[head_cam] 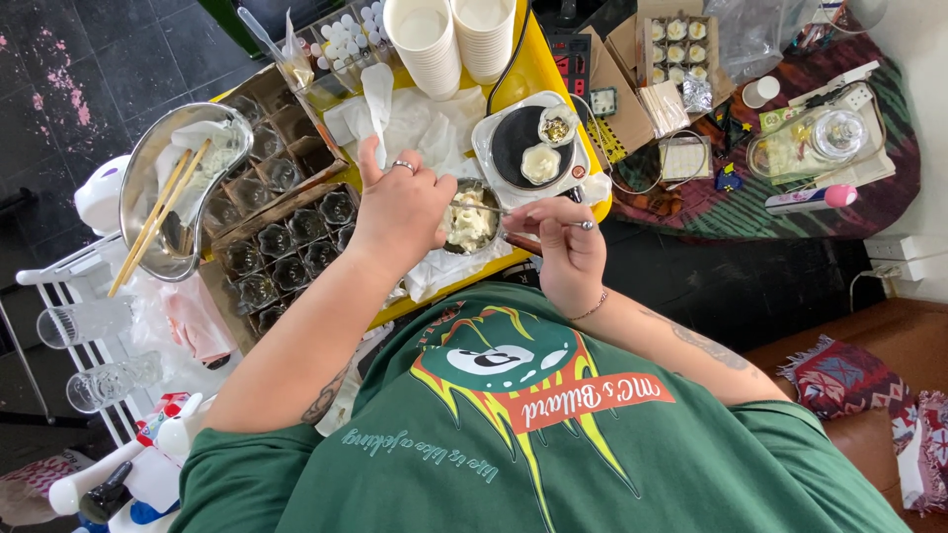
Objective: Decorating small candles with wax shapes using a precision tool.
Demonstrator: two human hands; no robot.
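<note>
The left hand (400, 212) steadies a small metal bowl (470, 223) of pale, creamy filling near the front edge of the yellow table (538, 71); its fingers curl around the rim at about nine o'clock. The right hand (563, 247) pinches a slim metal spoon (513, 211) between closed fingers, the tip resting in the filling. Good practice here, I judge: keep the bowl pinned flat, scoop shallow from the near side, and scrape against the rim. At one o'clock of the bowl sits a scale (523, 148) carrying two small filled cups (548, 146); trays of empty cups (286, 247) lie at nine o'clock.
</note>
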